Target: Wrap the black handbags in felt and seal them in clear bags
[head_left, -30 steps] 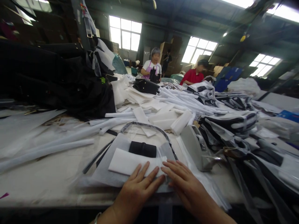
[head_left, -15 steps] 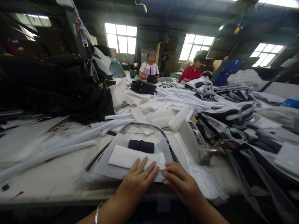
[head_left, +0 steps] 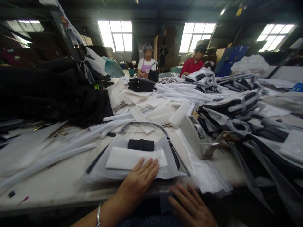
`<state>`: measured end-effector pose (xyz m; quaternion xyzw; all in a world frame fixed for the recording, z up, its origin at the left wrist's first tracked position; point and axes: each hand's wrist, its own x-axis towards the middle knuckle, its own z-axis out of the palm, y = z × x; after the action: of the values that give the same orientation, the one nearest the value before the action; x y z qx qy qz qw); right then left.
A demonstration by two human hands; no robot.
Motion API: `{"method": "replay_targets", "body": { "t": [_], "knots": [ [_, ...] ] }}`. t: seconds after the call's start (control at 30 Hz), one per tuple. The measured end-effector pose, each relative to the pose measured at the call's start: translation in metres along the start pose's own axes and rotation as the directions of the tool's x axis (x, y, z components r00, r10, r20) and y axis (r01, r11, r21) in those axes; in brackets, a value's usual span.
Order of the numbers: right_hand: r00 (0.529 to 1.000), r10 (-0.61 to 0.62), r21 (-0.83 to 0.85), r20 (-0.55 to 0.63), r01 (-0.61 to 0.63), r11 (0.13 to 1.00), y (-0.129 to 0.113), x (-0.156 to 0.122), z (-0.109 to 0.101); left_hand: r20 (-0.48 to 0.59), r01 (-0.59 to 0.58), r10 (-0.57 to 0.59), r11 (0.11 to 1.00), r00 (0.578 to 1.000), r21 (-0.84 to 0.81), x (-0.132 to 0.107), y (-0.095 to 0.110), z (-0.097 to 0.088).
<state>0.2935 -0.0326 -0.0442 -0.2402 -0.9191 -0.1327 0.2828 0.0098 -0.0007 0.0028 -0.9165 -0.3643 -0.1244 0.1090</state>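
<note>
My left hand lies flat with fingers stretched out, pressing the near edge of a folded white foam sheet. The sheet rests on a grey wrapping sheet, partly covering a small black pouch. A dark strap arcs behind the pouch. My right hand is off the table, below its front edge, fingers extended and apart, holding nothing.
A grey tape dispenser stands right of the wrapping. White foam rolls and strips cover the table's middle. Black bags pile at the left, wrapped black items at the right. Two people work at the far end.
My right hand has pulled back off the wrapping to below the table edge. My left hand has stayed on the white sheet. The view has tilted slightly downward.
</note>
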Motion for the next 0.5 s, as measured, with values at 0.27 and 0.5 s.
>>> {"method": "replay_targets", "body": {
  "t": [0.27,0.5],
  "knots": [
    [0.982,0.106,0.072,-0.158,-0.096,0.993,-0.012,0.034,0.016,0.046,0.031,-0.029,0.999,0.999,-0.034,0.000,0.000,-0.001],
    [0.994,0.062,0.257,-0.091,-0.036,0.966,-0.019,0.038,-0.002,0.056,0.050,-0.049,0.999,0.997,-0.011,0.001,0.004,-0.002]
  ]
}}
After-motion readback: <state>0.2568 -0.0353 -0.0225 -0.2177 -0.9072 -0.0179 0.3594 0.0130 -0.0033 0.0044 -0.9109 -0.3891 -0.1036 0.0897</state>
